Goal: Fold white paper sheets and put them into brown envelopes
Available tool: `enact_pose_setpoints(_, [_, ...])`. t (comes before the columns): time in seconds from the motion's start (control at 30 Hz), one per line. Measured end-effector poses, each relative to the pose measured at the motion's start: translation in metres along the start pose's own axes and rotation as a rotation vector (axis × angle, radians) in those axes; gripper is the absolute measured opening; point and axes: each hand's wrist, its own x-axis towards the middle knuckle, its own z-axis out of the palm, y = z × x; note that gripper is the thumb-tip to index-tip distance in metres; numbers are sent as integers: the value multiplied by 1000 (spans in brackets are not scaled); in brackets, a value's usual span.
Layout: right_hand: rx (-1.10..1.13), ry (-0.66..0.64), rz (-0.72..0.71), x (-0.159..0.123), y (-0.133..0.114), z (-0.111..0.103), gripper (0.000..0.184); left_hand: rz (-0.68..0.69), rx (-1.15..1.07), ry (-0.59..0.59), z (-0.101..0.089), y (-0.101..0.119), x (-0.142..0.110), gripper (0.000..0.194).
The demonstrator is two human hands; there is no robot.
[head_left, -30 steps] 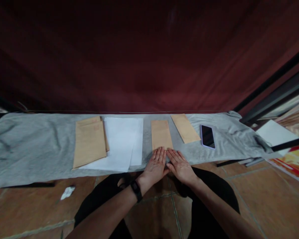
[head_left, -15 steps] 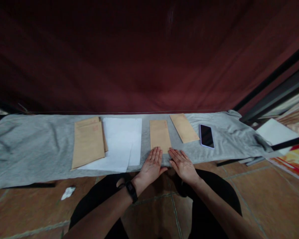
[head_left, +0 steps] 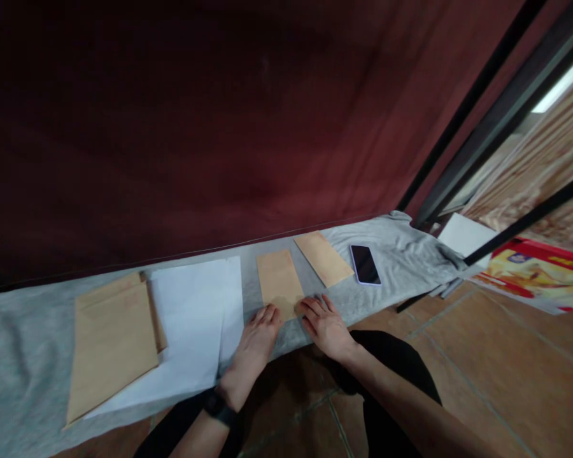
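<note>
My left hand point(head_left: 254, 344) lies flat with fingers stretched out on the grey cloth point(head_left: 23, 337), its fingertips at the near edge of a small brown envelope point(head_left: 277, 283). My right hand point(head_left: 323, 324) rests flat just right of it, fingers spread, touching the same envelope's near right corner. Neither hand holds anything. A second small brown envelope point(head_left: 323, 257) lies angled further right. A black band sits on my left wrist.
White paper sheets point(head_left: 191, 321) and large brown envelopes point(head_left: 109, 340) lie on the cloth to the left. A phone point(head_left: 365, 264) lies face up right of the envelopes. A dark red curtain hangs behind. Black bars, a white sheet and a colourful poster point(head_left: 535, 273) are at the right.
The view has swung to the right and tilted. Both hands have slid back from the small envelope toward me, now only at its near edge.
</note>
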Motion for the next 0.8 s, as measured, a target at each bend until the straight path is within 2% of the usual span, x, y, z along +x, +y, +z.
enact_pose_setpoints(0.2, [11,-12,-18,10,-5,8,42,27,51,-9,1,9,0,52])
enact_pose_setpoints(0.37, [68,-12,-22,18,-13,12,44,34,89,17,-8,16,1,44])
enact_pose_setpoints(0.43, [139,-3,7,22,-15,8,45,80,77,85,-16,16,3,42])
enact_pose_setpoints(0.53, [415,120,121,29,-9,-5,44,111,-34,295,-31,10,6,43])
enact_pose_setpoints(0.6, [580,254,215,36,1,-17,38,-10,-202,458,-41,3,10,52])
enact_pose_setpoints(0.7, [832,432,354,43,15,-30,38,-412,-633,617,-47,-12,15,71])
enact_pose_setpoints(0.73, [987,474,405,43,17,-30,39,-547,-815,617,-45,-17,17,71])
enact_pose_setpoints(0.8, [1324,501,511,42,14,-21,40,-740,-1193,514,-37,-25,21,68])
